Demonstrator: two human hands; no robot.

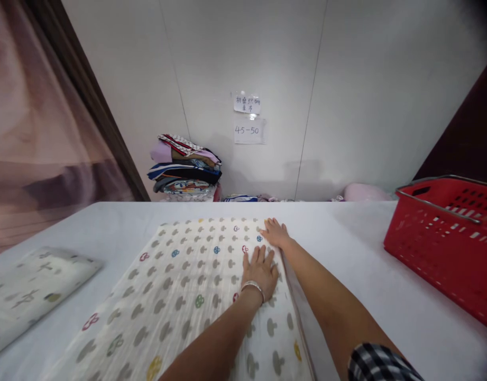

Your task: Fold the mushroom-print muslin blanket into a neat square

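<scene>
A white cloth (187, 275) printed with grey and coloured mushrooms lies spread flat on the table, its near end running out of view. My left hand (261, 274), with a bracelet at the wrist, rests on the cloth near its right side, palm down and fingers spread. Farther off, my right hand (275, 233) lies flat on the cloth's far right corner, its fingers stretched out. Neither hand grips the fabric.
A folded patterned cloth (40, 286) lies at the left of the white table (338, 254). On the right stands a red plastic basket (441, 254) with a metal handle. Folded clothes (185, 169) are stacked beyond the far edge, below handwritten signs (249, 130) on the wall.
</scene>
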